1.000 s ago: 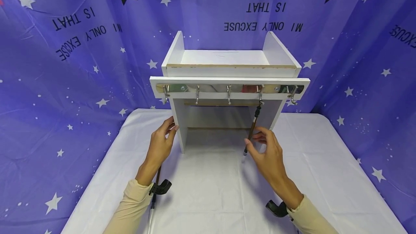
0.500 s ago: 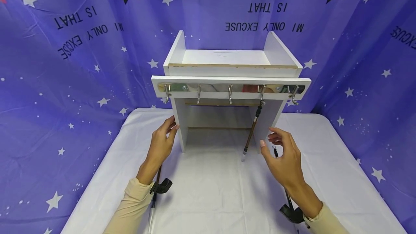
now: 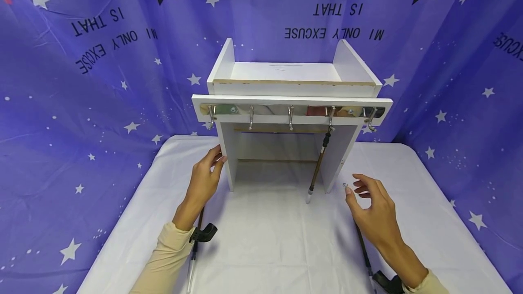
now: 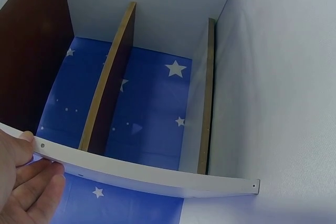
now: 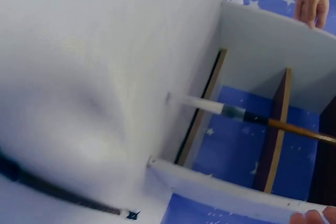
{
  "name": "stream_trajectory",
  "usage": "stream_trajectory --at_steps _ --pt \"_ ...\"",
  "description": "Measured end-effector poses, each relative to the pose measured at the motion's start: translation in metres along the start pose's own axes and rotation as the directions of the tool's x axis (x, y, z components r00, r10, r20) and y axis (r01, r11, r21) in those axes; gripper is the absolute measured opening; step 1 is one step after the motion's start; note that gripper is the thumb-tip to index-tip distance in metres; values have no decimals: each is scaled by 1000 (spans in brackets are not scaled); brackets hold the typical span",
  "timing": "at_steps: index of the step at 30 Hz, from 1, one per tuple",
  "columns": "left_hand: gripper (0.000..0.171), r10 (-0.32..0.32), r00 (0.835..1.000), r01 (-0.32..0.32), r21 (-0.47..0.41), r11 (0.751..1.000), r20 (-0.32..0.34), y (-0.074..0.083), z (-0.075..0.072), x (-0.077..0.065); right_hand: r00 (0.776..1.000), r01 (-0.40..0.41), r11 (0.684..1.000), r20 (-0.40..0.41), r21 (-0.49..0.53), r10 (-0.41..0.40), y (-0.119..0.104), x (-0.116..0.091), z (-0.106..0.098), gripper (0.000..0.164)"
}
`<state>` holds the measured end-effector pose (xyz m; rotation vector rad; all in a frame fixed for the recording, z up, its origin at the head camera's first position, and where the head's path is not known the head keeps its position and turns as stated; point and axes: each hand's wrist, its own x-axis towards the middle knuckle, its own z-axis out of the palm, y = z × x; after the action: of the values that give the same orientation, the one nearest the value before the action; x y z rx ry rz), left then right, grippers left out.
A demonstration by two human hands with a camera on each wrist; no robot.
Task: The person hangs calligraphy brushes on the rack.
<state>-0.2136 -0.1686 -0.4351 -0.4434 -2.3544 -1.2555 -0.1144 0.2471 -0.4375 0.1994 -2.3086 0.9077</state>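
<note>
1 brush (image 3: 318, 165) is now hanging with nobody touching it, between the hands and a bit above them, off the 4th of 5 hooks (image 3: 331, 119) counting from the left-hand side. A second ago the right hand (image 3: 375, 214) had its fingers right at that brush; since then it's slid outward, past the rack's right side. It's released, fingers loosely bent, thumb apart, nothing in it.

The left hand (image 3: 203, 180) hasn't really budged: thumb and fingers gripping the edge of the left side panel (image 3: 229, 158) on the white rack (image 3: 253, 90).

So, as I read it, that brush's loop is taking the weight by itself, and the right hand is freed up. Tip points down, though I can't tell if it clears the desk (image 3: 265, 239).

2 more brushes aren't on hooks: a dark brush (image 3: 362, 244) lies by the right hand, its wire loop just beside the thumb (doesn't look pinched), and a brown-and-black brush (image 3: 194, 249) lies by the left wrist.
</note>
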Motion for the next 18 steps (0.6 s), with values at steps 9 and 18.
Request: stream_trajectory --at_steps 9,18 --pt "39 -4 1000 4 3 1000 3 0 1 1 993 -109 990 29 -92 112 21 -9 -9 39" --pt "38 -8 1000 8 2 1000 -4 0 1 0 969 -166 962 144 -217 200 35 -16 -15 48"
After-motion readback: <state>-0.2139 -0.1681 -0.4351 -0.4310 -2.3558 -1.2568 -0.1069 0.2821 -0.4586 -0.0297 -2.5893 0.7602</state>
